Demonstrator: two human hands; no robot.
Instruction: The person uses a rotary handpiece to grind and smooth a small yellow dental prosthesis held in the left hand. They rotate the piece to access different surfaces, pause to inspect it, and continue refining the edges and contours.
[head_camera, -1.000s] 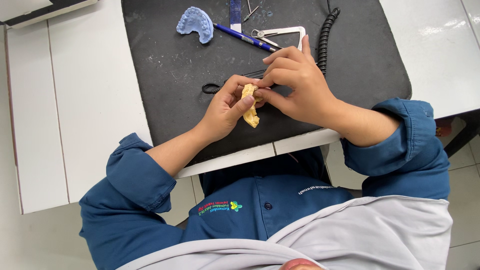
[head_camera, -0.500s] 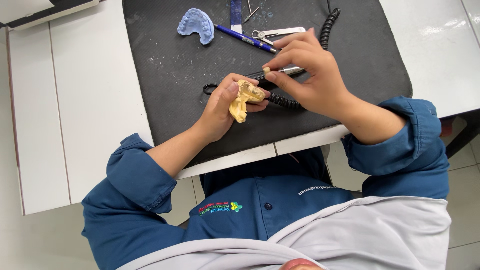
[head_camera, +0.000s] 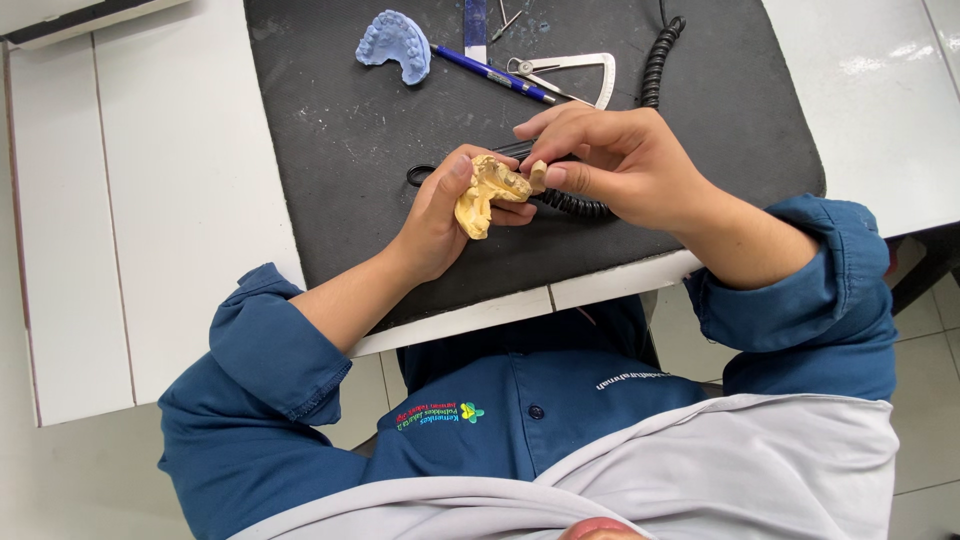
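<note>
Two hands, left hand (head_camera: 440, 215) and right hand (head_camera: 610, 165), hold one yellow dental cast (head_camera: 485, 190).

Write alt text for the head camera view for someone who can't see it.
A person in a blue shirt holds a yellow dental cast in the left hand while the right hand pinches a small piece against it, above a black mat. A blue dental cast, blue pen and metal gauge lie farther back.

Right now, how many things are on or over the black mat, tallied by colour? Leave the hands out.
Yellow: 1, the dental cast held in the left hand, with the right hand at it.
Blue: 2, the blue cast and the pen.
Metal: 1, the caliper.
Black: 1, the coiled cord.
Total: 5.
</note>
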